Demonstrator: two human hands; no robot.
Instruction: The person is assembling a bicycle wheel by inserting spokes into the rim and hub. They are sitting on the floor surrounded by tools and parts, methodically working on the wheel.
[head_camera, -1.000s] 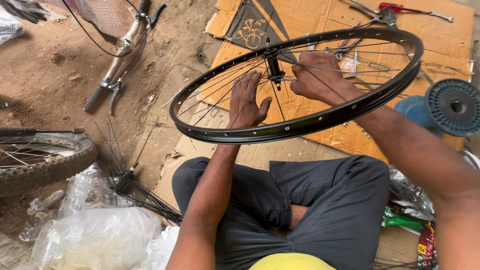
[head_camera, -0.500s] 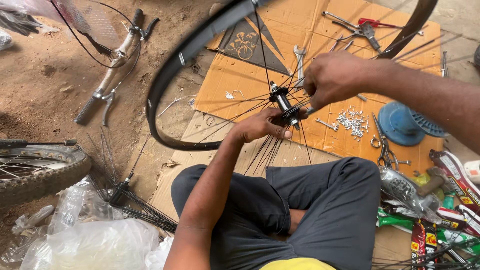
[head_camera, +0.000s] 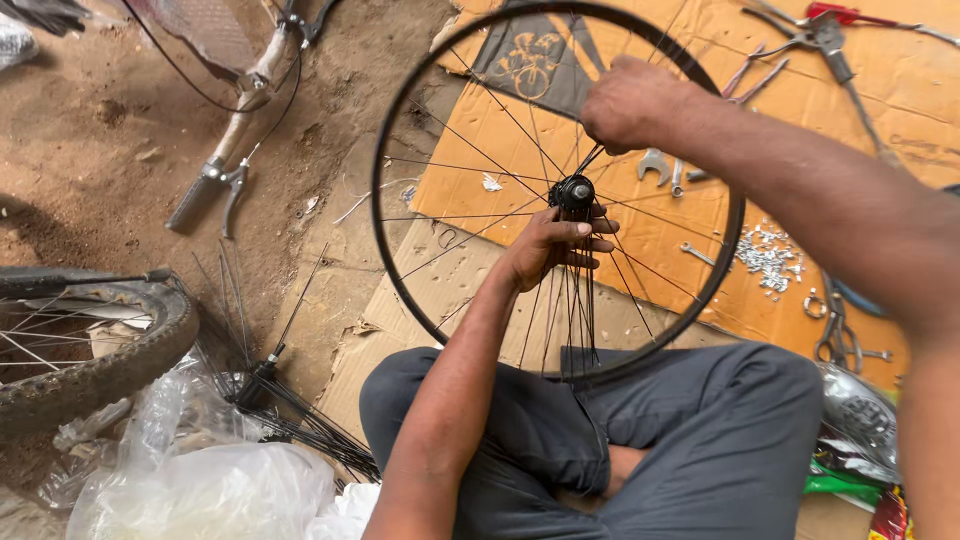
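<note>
Bicycle wheel rim (head_camera: 400, 130) stands upright over the person's lap, black, its bottom edge resting against the grey trousers (head_camera: 700, 450), thin spokes (head_camera: 480, 225) fanning from the black hub (head_camera: 575, 192) at the centre. Left hand (head_camera: 555, 250) sits just under that hub, fingers stretched out flat among the spokes and pressing against them, steadying the wheel. Right hand (head_camera: 625, 105) comes in from above, closed into a fist just above the hub, pinching at the top of a spoke; what exactly sits inside the fist I cannot tell. Behind the wheel lies a sheet of orange cardboard (head_camera: 900, 110) on the dirt, with a pile of small silver nipples (head_camera: 768, 255) scattered on it, spanners (head_camera: 660, 165) close to the hub line, and pliers (head_camera: 835, 55) at the top right. Off to the left, a bundle of loose black spokes (head_camera: 300, 420) lies by clear plastic bags (head_camera: 200, 480), a tyred wheel (head_camera: 90, 350) sits at the frame edge, and a bicycle handlebar (head_camera: 235, 140) rests on the ground.
</note>
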